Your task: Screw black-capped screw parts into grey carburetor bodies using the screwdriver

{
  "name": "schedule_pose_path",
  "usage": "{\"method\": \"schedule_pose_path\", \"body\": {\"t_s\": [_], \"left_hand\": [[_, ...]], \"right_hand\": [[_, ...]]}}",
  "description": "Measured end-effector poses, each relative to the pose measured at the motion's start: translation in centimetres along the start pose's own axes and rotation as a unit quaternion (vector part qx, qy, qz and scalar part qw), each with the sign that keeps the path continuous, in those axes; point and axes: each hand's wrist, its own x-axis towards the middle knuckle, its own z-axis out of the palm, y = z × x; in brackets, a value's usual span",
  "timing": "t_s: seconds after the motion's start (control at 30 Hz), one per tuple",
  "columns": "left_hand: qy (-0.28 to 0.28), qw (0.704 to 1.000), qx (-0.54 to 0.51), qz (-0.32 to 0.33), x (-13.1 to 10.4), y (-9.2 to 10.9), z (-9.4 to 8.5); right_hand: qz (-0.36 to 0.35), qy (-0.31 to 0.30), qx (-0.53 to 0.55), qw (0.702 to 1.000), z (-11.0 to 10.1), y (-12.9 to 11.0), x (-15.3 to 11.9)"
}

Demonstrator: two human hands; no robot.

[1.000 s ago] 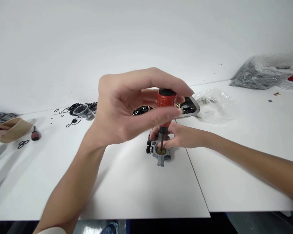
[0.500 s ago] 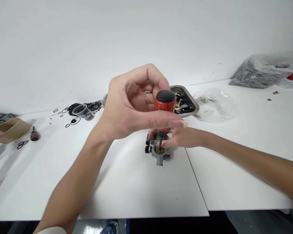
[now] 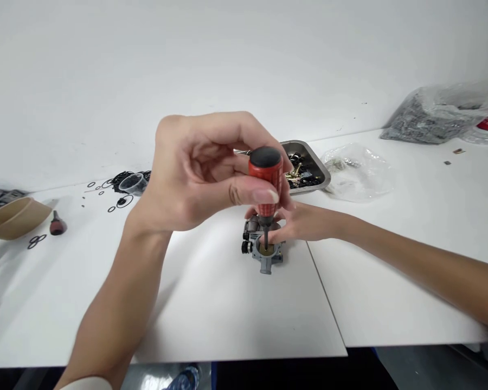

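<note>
My left hand (image 3: 211, 168) is closed around the red handle of a screwdriver (image 3: 267, 181), thumb on the near side and fingers behind. The screwdriver stands nearly upright, its tip down in the round bore of a grey metal carburetor (image 3: 265, 265). A brass-coloured plate shows inside that bore, at the tip. My right hand (image 3: 295, 222) grips the carburetor from the right, with a finger at the rim of the bore; its other fingers are partly hidden behind the screwdriver and the body. Black knobs stick out at the carburetor's left side.
Behind my hands stands a metal tray (image 3: 325, 176) of small parts, beside a clear plastic bag (image 3: 361, 179). Leftward lie black rings (image 3: 124, 201), a plastic cup (image 3: 133, 184), another screwdriver (image 3: 56, 223) and a tan bowl (image 3: 16, 219). A bag of grey parts (image 3: 418, 119) sits far right.
My left hand has turned on the screwdriver handle, its thumb drawn back to the left and its wrist shifted left. A person's hand at the tan bowl has gone from view.
</note>
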Motion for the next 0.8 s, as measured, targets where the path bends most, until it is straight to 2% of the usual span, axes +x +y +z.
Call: {"method": "schedule_pose_path", "body": {"t_s": [0.13, 0.27, 0.37, 0.47, 0.57, 0.67, 0.8], "left_hand": [[-0.016, 1.0, -0.013, -0.014, 0.0, 0.1, -0.9], [-0.042, 0.999, -0.009, -0.014, 0.3, 0.5, -0.9], [-0.008, 1.0, 0.005, -0.008, 0.4, 0.8, -0.4], [0.033, 0.997, 0.063, -0.016, 0.3, 1.3, 0.3], [0.043, 0.994, 0.1, 0.021, 0.3, 1.6, 0.9], [0.047, 0.995, 0.065, 0.052, 0.6, 1.5, 1.1], [0.055, 0.998, -0.022, 0.02, 1.0, 0.5, 1.1]], "right_hand": [[0.008, 0.014, 0.013, 1.0, 0.1, 0.0, 0.0], [0.012, 0.01, -0.011, 1.0, 0.1, 0.0, -0.1], [0.015, 0.014, -0.028, 0.999, 0.1, -0.1, -0.1], [0.014, 0.014, -0.031, 0.999, 0.1, -0.3, -0.1], [0.021, 0.011, -0.031, 0.999, 0.1, -0.3, -0.2], [0.02, 0.016, -0.02, 0.999, 0.2, -0.2, -0.2], [0.008, 0.035, -0.015, 0.999, 0.3, -0.2, -0.2]]}}
